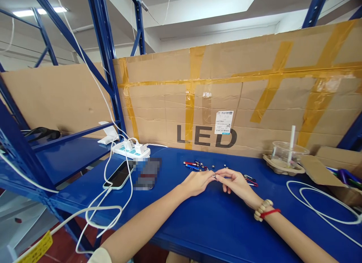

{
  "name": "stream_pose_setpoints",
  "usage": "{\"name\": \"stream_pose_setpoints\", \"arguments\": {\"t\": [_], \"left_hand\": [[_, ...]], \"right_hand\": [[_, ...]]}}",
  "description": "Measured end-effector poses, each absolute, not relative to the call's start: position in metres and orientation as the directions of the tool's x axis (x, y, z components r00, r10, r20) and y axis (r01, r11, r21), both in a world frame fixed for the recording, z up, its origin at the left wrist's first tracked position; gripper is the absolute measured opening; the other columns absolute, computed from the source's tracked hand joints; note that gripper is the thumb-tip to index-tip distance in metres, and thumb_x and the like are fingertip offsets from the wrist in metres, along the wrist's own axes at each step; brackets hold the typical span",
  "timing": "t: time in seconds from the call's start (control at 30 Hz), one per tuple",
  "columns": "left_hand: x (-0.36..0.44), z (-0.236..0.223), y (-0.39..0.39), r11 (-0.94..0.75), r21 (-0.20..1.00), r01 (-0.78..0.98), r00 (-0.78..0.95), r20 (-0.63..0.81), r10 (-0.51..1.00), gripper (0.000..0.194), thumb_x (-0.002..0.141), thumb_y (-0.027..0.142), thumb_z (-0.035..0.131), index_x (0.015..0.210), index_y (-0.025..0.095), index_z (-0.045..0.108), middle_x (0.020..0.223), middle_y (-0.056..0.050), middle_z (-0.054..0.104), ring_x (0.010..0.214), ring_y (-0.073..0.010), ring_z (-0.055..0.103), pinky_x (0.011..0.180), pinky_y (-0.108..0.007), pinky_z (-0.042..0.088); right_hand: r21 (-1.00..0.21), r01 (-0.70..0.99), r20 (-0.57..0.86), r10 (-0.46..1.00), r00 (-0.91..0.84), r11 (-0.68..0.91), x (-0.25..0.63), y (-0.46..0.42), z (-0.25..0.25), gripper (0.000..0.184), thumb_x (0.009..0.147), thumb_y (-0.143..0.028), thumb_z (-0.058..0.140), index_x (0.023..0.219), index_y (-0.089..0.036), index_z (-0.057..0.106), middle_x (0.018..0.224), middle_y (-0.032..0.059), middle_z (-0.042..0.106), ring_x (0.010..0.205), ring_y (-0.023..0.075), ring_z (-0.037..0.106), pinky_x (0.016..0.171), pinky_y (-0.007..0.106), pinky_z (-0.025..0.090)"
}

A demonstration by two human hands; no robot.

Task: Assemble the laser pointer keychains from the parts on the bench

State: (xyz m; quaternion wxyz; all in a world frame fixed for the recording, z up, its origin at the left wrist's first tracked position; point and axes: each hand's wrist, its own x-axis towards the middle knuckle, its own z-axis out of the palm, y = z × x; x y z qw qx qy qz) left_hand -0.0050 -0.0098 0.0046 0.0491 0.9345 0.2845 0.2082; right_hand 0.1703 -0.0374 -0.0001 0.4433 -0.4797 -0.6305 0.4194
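Over the blue tabletop [198, 221] my two hands meet at the fingertips. My left hand [198, 182] is closed in a pinch on a small shiny metal piece [214, 176], too small to name. From the other side the thumb and forefinger of my right hand [232, 181] pinch at the same piece. Just behind my left hand lie a red pen-like tube [190, 163], a blue one [192, 167] and several small metal parts [202, 166]. To the right of my right hand lie more slim red and dark pieces [250, 180].
At the left are a white power strip [131, 152] with plugs, a phone [120, 175], a blurred-out dark object [147, 174] and looping white cables [131, 187]. At the right sit a clear cup [288, 153] in a carton tray, an open cardboard box [325, 168] and a coiled white cable [311, 206]. Taped cardboard [158, 108] stands behind.
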Motion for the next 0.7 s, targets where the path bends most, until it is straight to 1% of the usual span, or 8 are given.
{"name": "stream_pose_setpoints", "arguments": {"t": [0.17, 0.3, 0.57, 0.7], "left_hand": [[-0.0050, 0.0046, -0.0099, -0.830, 0.217, 0.513, 0.751, 0.356, 0.557, 0.028, 0.092, 0.031, 0.022, 0.099, 0.018, 0.046, 0.098, -0.003, 0.060, 0.087, -0.0155, 0.059, 0.067, -0.023, 0.043], [-0.0055, 0.0053, -0.0117, -0.825, 0.220, 0.521, 0.748, 0.347, 0.565, 0.027, 0.092, 0.031, 0.023, 0.100, 0.019, 0.046, 0.099, -0.003, 0.060, 0.088, -0.0157, 0.059, 0.068, -0.023, 0.044], [-0.0058, 0.0079, -0.0144, -0.809, 0.191, 0.556, 0.740, 0.330, 0.586, 0.027, 0.091, 0.031, 0.024, 0.097, 0.017, 0.047, 0.095, -0.004, 0.061, 0.084, -0.0170, 0.060, 0.066, -0.023, 0.045], [-0.0064, 0.0074, -0.0149, -0.809, 0.178, 0.560, 0.736, 0.341, 0.585, 0.027, 0.091, 0.031, 0.024, 0.098, 0.017, 0.046, 0.096, -0.004, 0.061, 0.086, -0.0171, 0.059, 0.068, -0.024, 0.045]], "right_hand": [[-0.945, 0.258, 0.171, 0.975, -0.139, 0.203, 0.1704, -0.0375, -0.0006, 0.040, 0.067, -0.047, 0.061, 0.087, -0.013, 0.057, 0.069, 0.0045, 0.061, 0.039, 0.0061, 0.048, 0.034, 0.018, 0.037], [-0.932, 0.301, 0.174, 0.977, -0.124, 0.204, 0.1690, -0.0393, 0.0003, 0.041, 0.068, -0.048, 0.059, 0.089, -0.013, 0.057, 0.066, 0.0036, 0.061, 0.038, 0.0067, 0.049, 0.034, 0.019, 0.038], [-0.892, 0.389, 0.192, 0.972, -0.136, 0.231, 0.1683, -0.0404, 0.0024, 0.041, 0.071, -0.049, 0.055, 0.091, -0.013, 0.055, 0.074, 0.0052, 0.061, 0.040, 0.0075, 0.052, 0.035, 0.019, 0.040], [-0.895, 0.389, 0.193, 0.976, -0.102, 0.218, 0.1689, -0.0386, 0.0004, 0.043, 0.069, -0.050, 0.057, 0.091, -0.014, 0.055, 0.074, 0.0055, 0.062, 0.040, 0.0071, 0.051, 0.035, 0.019, 0.040]]}}
